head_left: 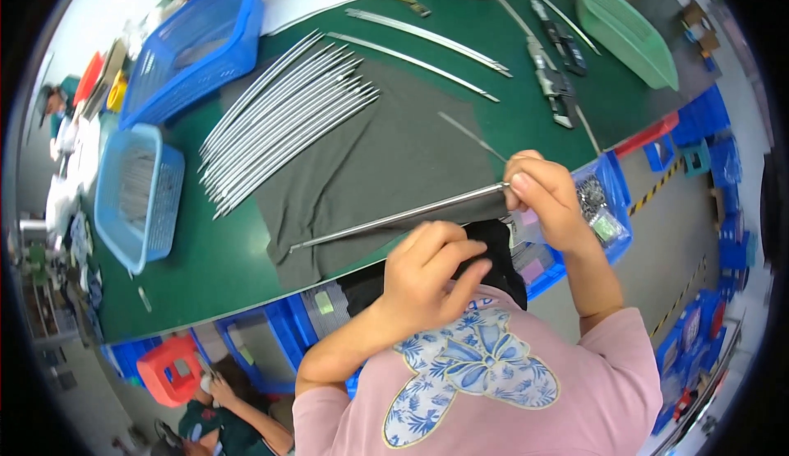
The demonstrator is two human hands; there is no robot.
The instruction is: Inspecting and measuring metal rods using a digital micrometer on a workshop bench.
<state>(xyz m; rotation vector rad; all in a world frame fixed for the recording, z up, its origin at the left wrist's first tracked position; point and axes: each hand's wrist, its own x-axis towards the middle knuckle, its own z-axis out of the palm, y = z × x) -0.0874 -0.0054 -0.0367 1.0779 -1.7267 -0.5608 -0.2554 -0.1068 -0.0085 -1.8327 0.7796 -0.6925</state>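
A long silvery metal rod (394, 217) slants over a dark grey cloth (362, 160), its left tip low near the cloth's front edge. My right hand (544, 197) is closed in a pinch on the rod's right end. A thinner, blurred metal strip (472, 135) runs up to the same fingers; whether they grip it is hidden. My left hand (429, 273) hovers just in front of the rod, fingers bent and thumb apart, with nothing in it. Beyond it, a row of similar metal rods (283, 119) lies side by side on the cloth.
Separate rods (427, 41) and calipers (551, 82) lie on the green table (218, 283). Blue baskets (193, 69) stand left, a green basket (629, 32) far right. A blue bin (620, 246) of small parts sits beside my right arm. Another person (238, 411) works lower left.
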